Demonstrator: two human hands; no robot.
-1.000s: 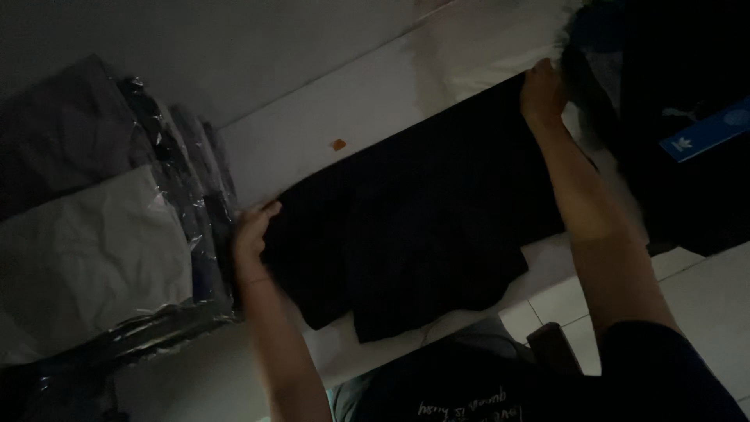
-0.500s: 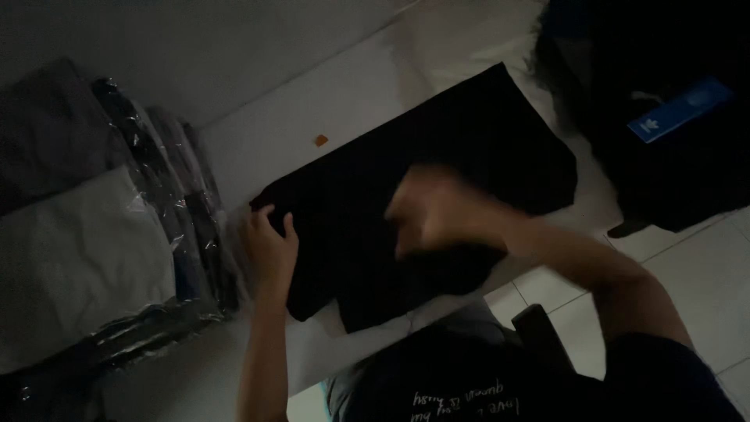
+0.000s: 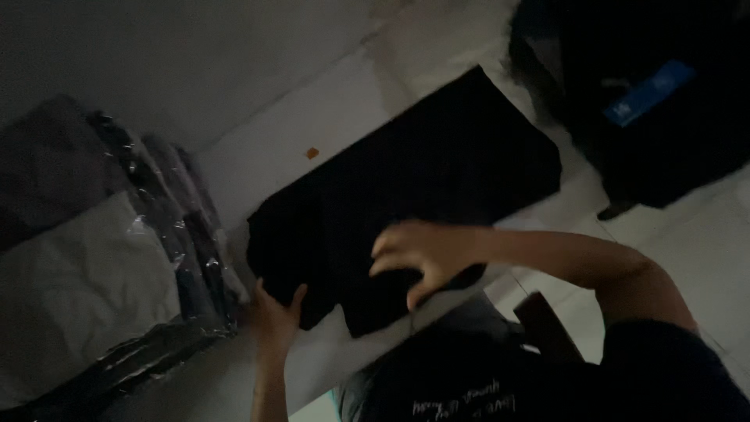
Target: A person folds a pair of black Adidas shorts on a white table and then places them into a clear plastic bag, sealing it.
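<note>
A black garment [image 3: 406,195] lies spread flat on the pale floor [image 3: 258,164], running from near left to far right — laid out that way, it gives both hands an edge to work on. The left hand [image 3: 275,316] sits at the near left corner, fingers curled over the hem and pinching the cloth, which pins that end in place. The right hand [image 3: 426,254] reaches across the near edge with fingers bent down onto a flap of fabric; in this dim light it looks like a grasp on the cloth, though it may only be pressing. The flap under it hangs lower than the rest of the hem — likely a sleeve or a folded part. To the left, plastic-wrapped bundles [image 3: 148,258] are stacked, just beside the garment. A dark bag [image 3: 656,109] stands at far right, apart from it.
</note>
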